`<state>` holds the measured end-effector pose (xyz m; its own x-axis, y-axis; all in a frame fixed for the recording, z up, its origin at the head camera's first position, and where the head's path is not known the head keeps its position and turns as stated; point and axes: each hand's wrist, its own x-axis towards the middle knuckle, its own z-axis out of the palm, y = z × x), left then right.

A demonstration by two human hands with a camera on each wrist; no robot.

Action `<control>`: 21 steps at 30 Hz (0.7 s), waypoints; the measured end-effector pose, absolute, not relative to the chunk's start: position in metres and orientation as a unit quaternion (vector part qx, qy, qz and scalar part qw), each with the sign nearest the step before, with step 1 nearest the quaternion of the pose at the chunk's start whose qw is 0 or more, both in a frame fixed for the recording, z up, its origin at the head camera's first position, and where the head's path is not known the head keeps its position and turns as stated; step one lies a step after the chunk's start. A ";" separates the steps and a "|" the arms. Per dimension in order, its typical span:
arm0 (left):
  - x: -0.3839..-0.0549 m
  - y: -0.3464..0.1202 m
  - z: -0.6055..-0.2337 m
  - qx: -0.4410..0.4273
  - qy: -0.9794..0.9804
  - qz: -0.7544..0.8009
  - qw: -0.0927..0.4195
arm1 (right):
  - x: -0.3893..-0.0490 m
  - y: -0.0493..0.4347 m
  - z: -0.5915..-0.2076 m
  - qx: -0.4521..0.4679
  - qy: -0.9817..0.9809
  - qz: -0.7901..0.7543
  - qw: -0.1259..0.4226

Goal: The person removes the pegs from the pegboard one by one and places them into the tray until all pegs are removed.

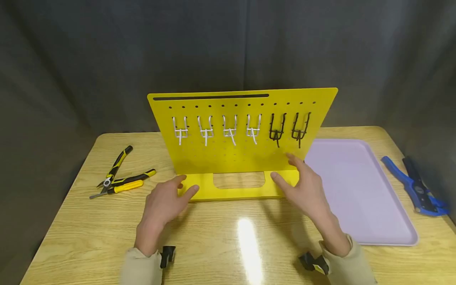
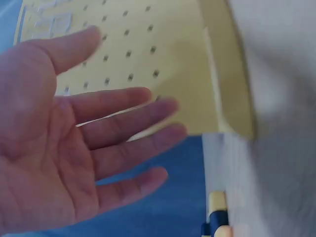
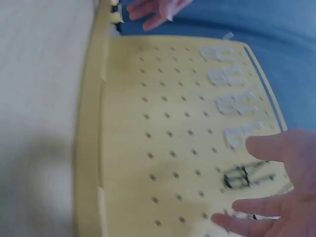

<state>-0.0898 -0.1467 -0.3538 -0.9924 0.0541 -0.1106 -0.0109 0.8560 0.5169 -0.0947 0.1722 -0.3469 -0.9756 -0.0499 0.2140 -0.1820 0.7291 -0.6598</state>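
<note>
A yellow pegboard (image 1: 199,162) stands upright on its base in the middle of the table. Across its upper half hang several white wire hooks (image 1: 253,130), with two black wire hooks (image 1: 299,133) at the right end. My left hand (image 1: 164,204) hovers at the base's left end, thumb spread from the fingers. In the left wrist view its palm (image 2: 44,133) is bare and the fingers reach out loosely in front of the board. At the right end is my right hand (image 1: 309,190), fingers apart and nothing in it, below the black hooks.
Left of the board lie black-and-yellow pliers (image 1: 119,163) with their handles spread, beside a yellow-handled screwdriver (image 1: 129,187). A lilac tray (image 1: 350,194) sits at the right, partly behind the board. Further right is a blue-handled plier-like tool (image 1: 409,182). Dark curtains (image 1: 199,43) enclose the table.
</note>
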 end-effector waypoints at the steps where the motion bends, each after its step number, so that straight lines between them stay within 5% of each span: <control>1: -0.092 -0.152 -0.351 0.006 0.957 0.285 0.047 | -0.096 0.176 -0.344 0.056 -0.917 0.379 0.107; 11: -0.133 -0.175 -0.342 -0.073 0.856 0.495 -0.130 | -0.115 0.210 -0.320 -0.045 -0.829 0.492 0.262; 21: -0.159 -0.172 -0.341 -0.088 0.786 0.598 -0.134 | -0.130 0.209 -0.314 -0.016 -0.764 0.568 0.305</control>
